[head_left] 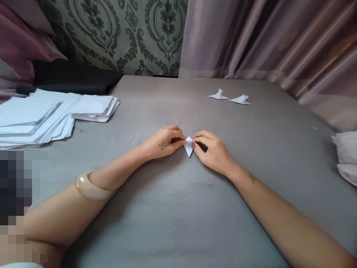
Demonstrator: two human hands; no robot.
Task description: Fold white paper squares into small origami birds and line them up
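Observation:
A small piece of folded white paper (189,148) lies at the middle of the grey cloth, shaped like a kite with its long point toward me and a crease down its centre. My left hand (166,142) pinches its left edge between thumb and fingers. On the opposite edge, my right hand (212,149) grips the paper the same way. Both hands rest low over the surface, and the fingertips hide the paper's side corners. A pale bangle (90,188) circles my left forearm.
Two folded paper figures, one (219,94) left of the other (241,99), sit at the back right. Stacks of white paper (36,115) spread along the left, before a black cloth (75,76). A whitish bundle (346,154) is at the right edge. Curtains (251,41) hang behind.

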